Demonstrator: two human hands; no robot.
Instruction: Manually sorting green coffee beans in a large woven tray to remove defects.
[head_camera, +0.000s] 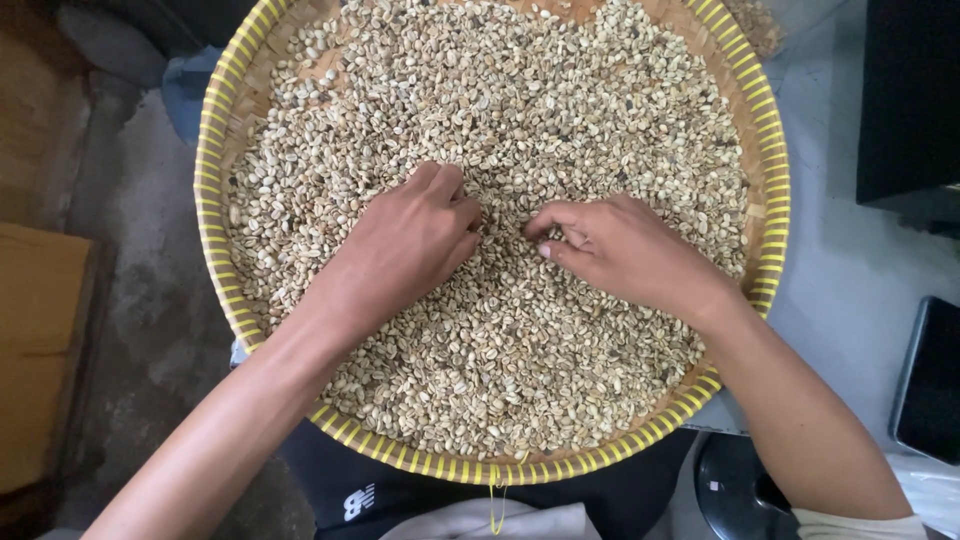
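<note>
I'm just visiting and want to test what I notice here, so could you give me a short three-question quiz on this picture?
1. True or false: the round woven tray has a yellow-wrapped rim.
2. What covers the tray: A pale green coffee beans, B rice, C nails?
3. Which hand pinches its fingertips together in the beans?

Key
1. True.
2. A.
3. The right hand; the left hand rests knuckles-up on the beans beside it.
</note>
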